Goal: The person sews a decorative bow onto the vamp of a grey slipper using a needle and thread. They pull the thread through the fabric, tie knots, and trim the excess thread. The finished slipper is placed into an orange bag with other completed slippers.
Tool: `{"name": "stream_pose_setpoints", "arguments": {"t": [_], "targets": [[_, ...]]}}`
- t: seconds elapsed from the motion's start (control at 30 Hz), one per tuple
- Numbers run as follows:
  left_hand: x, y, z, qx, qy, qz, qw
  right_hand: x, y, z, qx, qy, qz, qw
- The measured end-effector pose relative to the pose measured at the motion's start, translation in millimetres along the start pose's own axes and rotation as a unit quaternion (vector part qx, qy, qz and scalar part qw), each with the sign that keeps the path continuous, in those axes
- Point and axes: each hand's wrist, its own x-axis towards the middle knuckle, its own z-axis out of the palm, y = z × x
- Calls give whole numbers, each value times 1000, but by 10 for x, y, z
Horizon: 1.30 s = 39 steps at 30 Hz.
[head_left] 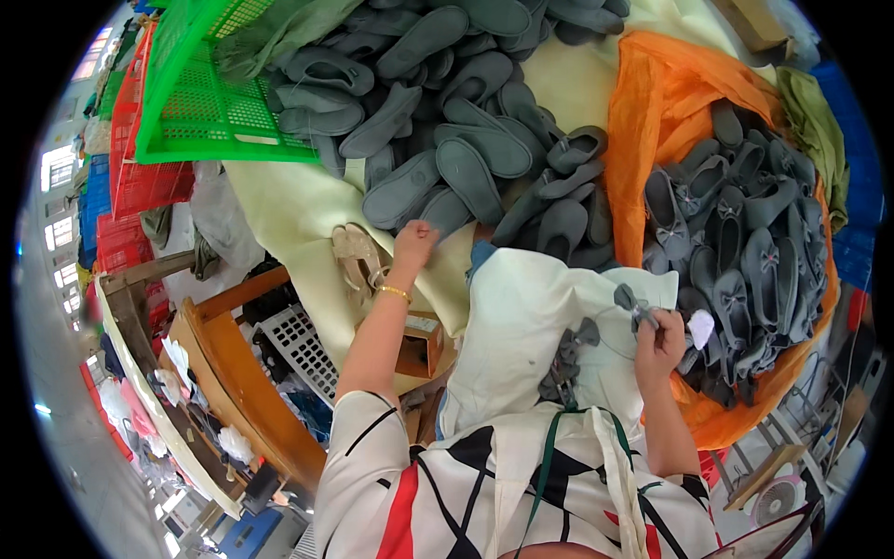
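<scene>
My left hand (415, 244), fingers curled, is at the near edge of a heap of dark grey slip-on shoes (480, 168). Whatever it may be pinching is too small to make out. In my right hand (658, 343), a grey fabric bow (631, 300) is held between thumb and fingers, above the white cloth (507, 307) on my lap. More grey bows (570, 359) lie bunched on that cloth. To the right, an orange sack (643, 102) holds many grey shoes with bows (764, 261) on their fronts.
A green plastic crate (233, 144) lies tipped at the far left, against the shoe heap. Beige shoes (356, 256) rest on pale yellow sheeting (289, 219), left of my forearm. An orange-brown box (421, 345) and a wooden bench (247, 373) stand lower left; a fan (775, 501) is lower right.
</scene>
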Motion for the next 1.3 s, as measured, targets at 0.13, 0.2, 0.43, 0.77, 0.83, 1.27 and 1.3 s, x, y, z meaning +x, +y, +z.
{"name": "stream_pose_setpoints", "arguments": {"t": [0.13, 0.2, 0.43, 0.77, 0.83, 1.27, 1.3], "targets": [[549, -374, 110, 99, 21, -33, 994, 39, 1, 35, -50, -23, 1, 998], [618, -508, 309, 133, 48, -49, 989, 112, -33, 70, -86, -34, -28, 995], [394, -258, 556, 199, -99, -41, 974, 178, -218, 147, -124, -42, -27, 991], [-934, 550, -625, -157, -96, 22, 983, 51, -225, 86, -85, -30, -54, 995], [-1498, 1074, -908, -40, -94, 91, 991, 1, -178, 45, -75, -24, -40, 996], [-3336, 1348, -72, -599, -172, -107, 774, -538, -611, -37, 274, -52, 171, 945], [-3383, 1396, -37, -620, -168, -107, 758, -606, -709, 13, 308, -67, 202, 927]]}}
